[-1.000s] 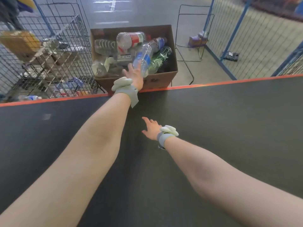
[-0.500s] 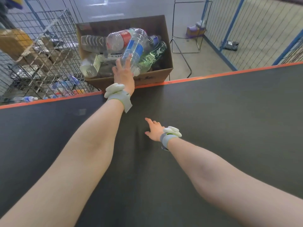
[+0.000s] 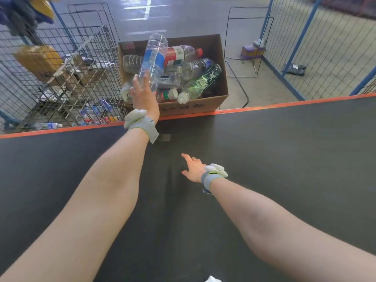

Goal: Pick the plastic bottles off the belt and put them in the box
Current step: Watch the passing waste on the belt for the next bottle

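Beyond belt (image 3: 264,159), left hand (image 3: 144,96) hides bottle's (image 3: 153,60) neck.
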`<action>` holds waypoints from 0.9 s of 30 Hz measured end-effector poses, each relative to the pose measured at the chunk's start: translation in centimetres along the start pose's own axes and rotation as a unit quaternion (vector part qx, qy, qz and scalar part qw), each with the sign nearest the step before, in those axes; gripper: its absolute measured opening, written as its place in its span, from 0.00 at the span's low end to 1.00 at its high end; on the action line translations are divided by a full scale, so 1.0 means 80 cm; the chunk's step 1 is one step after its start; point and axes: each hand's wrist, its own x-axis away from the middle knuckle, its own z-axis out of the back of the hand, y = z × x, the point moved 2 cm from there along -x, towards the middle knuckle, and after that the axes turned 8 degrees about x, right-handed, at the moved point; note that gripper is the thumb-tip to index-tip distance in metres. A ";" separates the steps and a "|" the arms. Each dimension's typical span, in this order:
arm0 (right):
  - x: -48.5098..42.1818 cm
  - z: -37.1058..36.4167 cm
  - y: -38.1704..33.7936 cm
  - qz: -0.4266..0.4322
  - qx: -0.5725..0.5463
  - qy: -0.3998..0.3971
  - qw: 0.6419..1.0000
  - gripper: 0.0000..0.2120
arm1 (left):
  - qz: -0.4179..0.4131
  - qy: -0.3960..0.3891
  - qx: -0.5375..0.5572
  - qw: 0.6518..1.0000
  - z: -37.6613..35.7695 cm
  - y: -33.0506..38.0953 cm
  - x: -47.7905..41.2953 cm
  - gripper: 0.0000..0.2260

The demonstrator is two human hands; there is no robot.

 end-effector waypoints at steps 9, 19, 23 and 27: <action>-0.015 0.000 -0.005 0.001 0.002 -0.006 1.000 0.33 | 0.125 0.007 0.035 0.992 -0.006 -0.012 -0.021 0.29; -0.033 -0.001 0.000 -0.005 0.003 0.001 1.000 0.33 | 0.173 -0.153 0.081 0.970 -0.027 -0.006 -0.057 0.37; -0.034 -0.001 -0.007 -0.002 -0.006 0.004 1.000 0.33 | 0.164 -0.204 0.090 0.961 -0.037 -0.020 -0.051 0.38; -0.033 -0.005 -0.008 -0.001 -0.007 0.000 1.000 0.33 | 0.190 -0.245 0.106 0.945 -0.045 -0.019 -0.040 0.42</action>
